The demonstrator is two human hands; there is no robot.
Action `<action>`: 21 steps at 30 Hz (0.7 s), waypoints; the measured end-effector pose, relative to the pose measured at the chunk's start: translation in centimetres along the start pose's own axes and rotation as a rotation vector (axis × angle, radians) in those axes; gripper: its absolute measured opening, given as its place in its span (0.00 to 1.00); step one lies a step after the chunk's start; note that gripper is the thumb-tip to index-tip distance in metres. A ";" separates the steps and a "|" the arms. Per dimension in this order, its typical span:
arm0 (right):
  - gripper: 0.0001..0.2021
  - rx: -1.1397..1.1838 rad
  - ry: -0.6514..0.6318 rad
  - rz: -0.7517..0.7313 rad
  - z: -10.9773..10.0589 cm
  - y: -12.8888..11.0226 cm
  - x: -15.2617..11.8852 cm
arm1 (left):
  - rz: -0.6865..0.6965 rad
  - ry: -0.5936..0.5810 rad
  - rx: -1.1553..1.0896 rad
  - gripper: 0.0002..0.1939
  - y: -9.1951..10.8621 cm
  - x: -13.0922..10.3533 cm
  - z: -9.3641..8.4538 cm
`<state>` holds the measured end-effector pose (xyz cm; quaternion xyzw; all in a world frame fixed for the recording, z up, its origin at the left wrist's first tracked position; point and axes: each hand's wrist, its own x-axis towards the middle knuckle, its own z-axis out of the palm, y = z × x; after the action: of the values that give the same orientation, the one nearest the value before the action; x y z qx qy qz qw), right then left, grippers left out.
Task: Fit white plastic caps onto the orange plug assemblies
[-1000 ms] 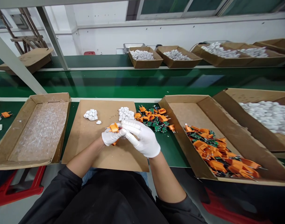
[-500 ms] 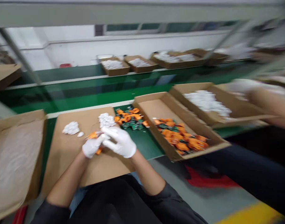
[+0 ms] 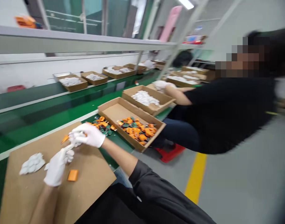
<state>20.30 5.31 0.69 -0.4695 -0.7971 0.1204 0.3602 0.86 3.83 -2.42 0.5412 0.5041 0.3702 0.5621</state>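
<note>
Light and stiff by its look, an orange plug, probably best pinched by its body, juts from the curled right hand, the half-closed left hand nearer the wearer, its hold unclear

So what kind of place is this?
Probably a factory assembly line: a long green bench, a cardboard tray heaped with orange parts, and a gloved co-worker farther along.

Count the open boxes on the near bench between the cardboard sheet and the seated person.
2: the first box nearer the sheet, holding orange parts; the second box nearer the person, holding white pieces. None seems hidden.
</note>
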 end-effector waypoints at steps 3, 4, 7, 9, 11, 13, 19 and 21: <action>0.10 0.071 0.052 0.221 0.1 3.6 4.7 | 0.058 0.072 0.089 0.22 -0.4 0.1 0.0; 0.10 0.048 0.064 0.320 0.3 4.8 6.6 | 0.056 0.110 0.100 0.20 -0.7 0.2 0.0; 0.12 0.034 0.031 0.376 1.6 7.9 11.9 | 0.095 0.098 0.166 0.19 -1.8 0.7 0.1; 0.14 0.016 -0.010 0.409 2.6 9.4 14.1 | 0.097 0.104 0.203 0.20 -2.1 0.8 0.1; 0.18 -0.014 -0.050 0.453 3.7 10.6 15.1 | 0.106 0.124 0.239 0.20 -2.2 0.7 0.0; 0.17 -0.053 -0.105 0.513 4.7 11.6 15.1 | 0.104 0.125 0.269 0.20 -2.1 0.7 -0.1; 0.27 -0.145 -0.273 0.603 5.0 12.8 14.4 | 0.108 0.104 0.269 0.19 -1.6 0.6 -0.4; 0.31 -0.159 -0.319 0.562 3.8 12.3 13.9 | 0.057 0.145 0.243 0.19 -1.4 0.5 -0.4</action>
<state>21.61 24.02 -2.10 -0.6730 -0.6895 0.2245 0.1458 0.40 4.22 -3.86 0.5912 0.5690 0.3602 0.4439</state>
